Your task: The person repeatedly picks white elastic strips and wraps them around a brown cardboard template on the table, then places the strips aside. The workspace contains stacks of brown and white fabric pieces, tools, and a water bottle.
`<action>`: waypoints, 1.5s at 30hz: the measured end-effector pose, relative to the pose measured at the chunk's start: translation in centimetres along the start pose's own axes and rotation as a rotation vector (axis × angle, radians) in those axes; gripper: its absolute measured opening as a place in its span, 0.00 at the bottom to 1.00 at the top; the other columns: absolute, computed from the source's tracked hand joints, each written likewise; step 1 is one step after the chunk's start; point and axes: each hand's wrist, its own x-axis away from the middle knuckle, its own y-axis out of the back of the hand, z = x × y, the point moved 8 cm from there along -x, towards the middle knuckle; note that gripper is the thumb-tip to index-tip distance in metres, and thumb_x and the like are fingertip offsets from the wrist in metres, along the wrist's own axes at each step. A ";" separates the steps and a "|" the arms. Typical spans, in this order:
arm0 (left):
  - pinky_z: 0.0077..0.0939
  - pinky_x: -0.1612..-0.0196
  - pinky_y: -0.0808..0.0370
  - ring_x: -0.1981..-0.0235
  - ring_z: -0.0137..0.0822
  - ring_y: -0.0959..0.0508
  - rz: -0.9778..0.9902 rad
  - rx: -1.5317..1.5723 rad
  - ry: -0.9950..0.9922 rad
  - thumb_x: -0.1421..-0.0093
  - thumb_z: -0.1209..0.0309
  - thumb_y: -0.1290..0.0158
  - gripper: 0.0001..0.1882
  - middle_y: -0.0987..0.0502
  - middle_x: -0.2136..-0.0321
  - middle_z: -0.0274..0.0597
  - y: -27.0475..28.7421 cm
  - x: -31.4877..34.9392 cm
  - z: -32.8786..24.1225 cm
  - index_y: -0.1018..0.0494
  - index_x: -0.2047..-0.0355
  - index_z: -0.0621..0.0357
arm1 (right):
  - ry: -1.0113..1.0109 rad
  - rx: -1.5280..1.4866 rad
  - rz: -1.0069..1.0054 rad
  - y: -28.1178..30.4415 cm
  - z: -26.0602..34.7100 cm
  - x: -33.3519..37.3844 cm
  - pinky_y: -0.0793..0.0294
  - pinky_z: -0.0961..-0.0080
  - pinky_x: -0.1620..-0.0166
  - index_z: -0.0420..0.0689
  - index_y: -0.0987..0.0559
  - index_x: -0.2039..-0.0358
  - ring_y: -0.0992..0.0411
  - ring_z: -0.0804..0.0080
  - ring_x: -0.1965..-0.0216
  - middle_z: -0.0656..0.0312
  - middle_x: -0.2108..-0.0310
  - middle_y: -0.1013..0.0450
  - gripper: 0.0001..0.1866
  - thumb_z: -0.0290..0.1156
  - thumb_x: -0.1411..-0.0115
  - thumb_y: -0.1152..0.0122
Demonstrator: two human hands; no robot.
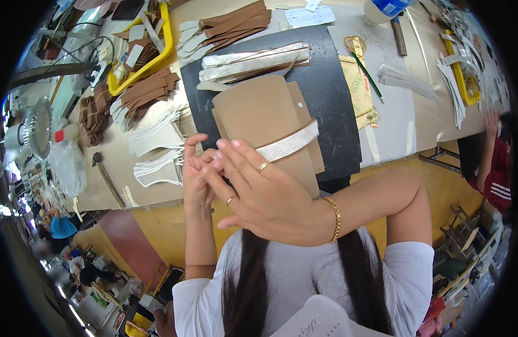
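Note:
My left hand (196,174) and my right hand (264,196) meet in front of me over the near edge of the table. The fingers of my right hand are stretched out, their tips touching the partly bent fingers of my left hand. My left fingers are apart, and I see nothing held in either hand. Beneath them lie tan boards (259,106) on a black mat (340,112). Across the boards runs a curved strip (292,142), whitish on top with a brown edge; my right hand hides its left end. More whitish strips (259,63) lie at the mat's far side.
Brown strips (233,25) and white curved pieces (157,168) lie in piles to the left. A yellow tray (168,42) stands beyond; a hammer (107,177) rests near the left front edge. To the right are a green pencil (368,78), pale strips (408,80) and another person's arm (488,146).

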 end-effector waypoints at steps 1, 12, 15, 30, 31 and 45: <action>0.24 0.70 0.20 0.72 0.34 0.20 0.035 0.006 -0.021 0.47 0.85 0.46 0.28 0.22 0.70 0.49 0.1 -0.1 -0.1 0.45 0.49 0.56 | -0.032 0.086 0.097 -0.8 -0.2 0.1 0.48 0.55 0.37 0.40 0.37 0.41 0.46 0.55 0.37 0.50 0.41 0.41 0.40 0.56 0.46 0.49; 0.31 0.70 0.22 0.76 0.40 0.21 0.087 0.031 0.069 0.48 0.85 0.45 0.28 0.22 0.74 0.52 -0.6 -1.2 1.4 0.46 0.52 0.55 | 0.117 -0.563 -0.277 -1.8 -7.3 7.0 0.59 0.56 0.34 0.38 0.49 0.36 0.55 0.54 0.33 0.51 0.35 0.49 0.39 0.52 0.38 0.54; 0.31 0.70 0.22 0.76 0.39 0.22 0.067 0.010 0.074 0.48 0.85 0.44 0.28 0.22 0.74 0.51 -0.4 -1.1 1.3 0.46 0.52 0.55 | 0.046 -0.758 -0.411 -2.8 -8.2 7.7 0.59 0.58 0.34 0.39 0.53 0.35 0.55 0.54 0.33 0.50 0.35 0.51 0.40 0.52 0.37 0.57; 0.26 0.68 0.21 0.74 0.37 0.21 0.145 -0.109 0.045 0.45 0.80 0.44 0.14 0.22 0.72 0.49 0.9 -2.2 1.0 0.31 0.57 0.67 | -0.579 -1.535 -0.535 -6.1 -13.1 9.5 0.47 0.70 0.37 0.44 0.68 0.34 0.43 0.55 0.38 0.46 0.38 0.44 0.39 0.58 0.34 0.76; 0.26 0.68 0.21 0.74 0.37 0.20 0.152 -0.108 0.023 0.44 0.80 0.45 0.12 0.22 0.71 0.49 0.8 -2.4 0.7 0.29 0.59 0.67 | -0.596 -1.721 -0.547 -6.0 -13.4 9.6 0.46 0.69 0.38 0.45 0.68 0.34 0.42 0.56 0.38 0.45 0.39 0.42 0.39 0.58 0.34 0.76; 0.25 0.68 0.21 0.74 0.35 0.21 0.249 -0.198 -0.044 0.45 0.79 0.44 0.13 0.22 0.71 0.49 -1.5 -5.4 -3.5 0.29 0.59 0.66 | -0.464 -1.940 -0.615 1.3 -16.1 8.3 0.23 0.65 0.54 0.48 0.57 0.34 0.26 0.54 0.54 0.37 0.50 0.33 0.32 0.52 0.32 0.73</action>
